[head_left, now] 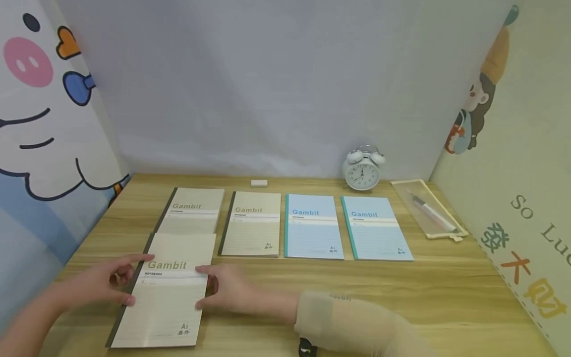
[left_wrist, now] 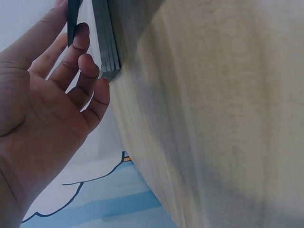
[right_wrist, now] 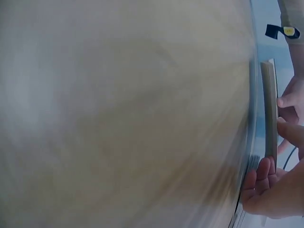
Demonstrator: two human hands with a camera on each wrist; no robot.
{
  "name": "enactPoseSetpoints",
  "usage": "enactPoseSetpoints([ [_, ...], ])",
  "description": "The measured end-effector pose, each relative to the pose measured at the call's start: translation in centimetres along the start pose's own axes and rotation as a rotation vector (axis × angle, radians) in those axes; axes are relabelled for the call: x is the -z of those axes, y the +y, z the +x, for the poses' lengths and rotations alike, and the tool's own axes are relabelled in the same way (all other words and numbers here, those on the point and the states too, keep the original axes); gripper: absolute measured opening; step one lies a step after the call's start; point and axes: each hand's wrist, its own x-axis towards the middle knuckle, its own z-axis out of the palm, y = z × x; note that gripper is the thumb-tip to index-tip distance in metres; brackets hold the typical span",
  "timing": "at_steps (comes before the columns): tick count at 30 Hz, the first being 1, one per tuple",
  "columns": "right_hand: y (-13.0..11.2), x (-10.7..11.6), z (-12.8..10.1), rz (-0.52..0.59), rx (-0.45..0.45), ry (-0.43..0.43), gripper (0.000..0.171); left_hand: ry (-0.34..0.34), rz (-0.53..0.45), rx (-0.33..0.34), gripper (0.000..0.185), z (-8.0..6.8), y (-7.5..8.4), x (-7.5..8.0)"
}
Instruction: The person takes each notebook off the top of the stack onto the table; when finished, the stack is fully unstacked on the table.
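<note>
Pale grey cloth hangs behind a wooden desk [head_left: 401, 292], with cartoon panels closing it in on the left and right. Across the back half of the desk lie four Gambit notebooks in a row: a beige notebook [head_left: 193, 209] at far left, a second beige one [head_left: 252, 223] beside it, then a blue notebook [head_left: 312, 225] and another blue one [head_left: 375, 227], close together but not overlapping. Nearer the person, a fifth beige Gambit notebook [head_left: 162, 292] lies flat, its top edge overlapping the bottom of the far-left one. The left hand [head_left: 104, 282] holds its dark spine edge, fingers partly bent against it; the left wrist view shows fingertips [left_wrist: 80, 57] on the grey edges of stacked covers. The right hand [head_left: 227, 290] holds the opposite edge, thumb on the cover and fingers curled at the side, so the notebook sits between both hands. At far right lies a clear pencil case [head_left: 428, 208] with a pen inside, just right of a white alarm clock [head_left: 362, 168]. A small white eraser [head_left: 259, 183] sits behind the row.
</note>
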Motion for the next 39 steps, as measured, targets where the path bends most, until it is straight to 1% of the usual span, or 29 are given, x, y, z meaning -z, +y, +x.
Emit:
enactPoseSetpoints([
  [2, -0.2, -0.6, -0.3, -0.017, 0.0, -0.007, 0.069, -0.009, -0.012, -0.024, 0.072, -0.5, 0.0, -0.4],
  [5, -0.5, -1.5, -0.9, -0.116, 0.002, -0.022, 0.069, -0.019, -0.023, -0.045, 0.07, -1.2, -0.2, -0.9],
  [7, -0.6, -1.9, -1.2, -0.184, 0.01, -0.03, 0.068, -0.052, -0.063, -0.033, 0.068, -1.6, -0.4, -1.2],
  [10, -0.7, -2.3, -1.4, -0.265, 0.024, -0.034, 0.067, -0.111, -0.15, -0.024, 0.065, -1.8, -1.0, -1.4],
  [12, -0.7, -2.5, -1.4, -0.289, 0.027, -0.031, 0.067, -0.141, -0.206, -0.029, 0.063, -1.8, -1.4, -1.6],
  [14, -0.7, -2.6, -1.3, -0.286, 0.012, -0.034, 0.065, -0.151, -0.226, -0.036, 0.063, -1.8, -1.7, -1.7],
  [17, -0.7, -2.6, -1.0, -0.296, -0.011, -0.048, 0.064, -0.154, -0.182, 0.0, 0.065, -1.7, -1.8, -1.7],
  [20, -0.8, -2.4, -0.6, -0.301, -0.015, -0.081, 0.063, -0.157, -0.115, 0.073, 0.07, -1.6, -1.6, -1.6],
  [24, -0.8, -1.8, -0.2, -0.271, 0.019, -0.148, 0.058, -0.173, -0.058, 0.164, 0.078, -1.5, -1.1, -1.4],
  [30, -0.3, -0.7, 0.6, -0.199, 0.059, -0.232, 0.05, -0.194, 0.014, 0.241, 0.083, -1.4, -0.2, -0.9],
  [31, -0.1, -0.6, 0.7, -0.185, 0.07, -0.244, 0.05, -0.191, 0.048, 0.248, 0.084, -1.4, -0.1, -0.9],
  [33, 0.2, -0.1, 1.0, -0.164, 0.09, -0.258, 0.049, -0.169, 0.095, 0.251, 0.085, -1.3, 0.0, -0.7],
  [34, 0.4, 0.1, 1.1, -0.153, 0.091, -0.262, 0.049, -0.145, 0.122, 0.232, 0.085, -1.2, -0.1, -0.6],
  [36, 0.8, 0.7, 1.4, -0.13, 0.079, -0.258, 0.05, -0.082, 0.162, 0.161, 0.083, -1.1, -0.3, -0.4],
  [37, 0.9, 1.0, 1.5, -0.139, 0.073, -0.248, 0.05, -0.048, 0.189, 0.13, 0.081, -1.0, -0.4, -0.3],
  [38, 0.9, 1.4, 1.7, -0.154, 0.071, -0.232, 0.05, -0.013, 0.195, 0.092, 0.079, -0.8, -0.6, -0.1],
  [39, 0.9, 1.7, 1.8, -0.169, 0.063, -0.213, 0.051, 0.017, 0.215, 0.073, 0.077, -0.5, -0.6, 0.1],
])
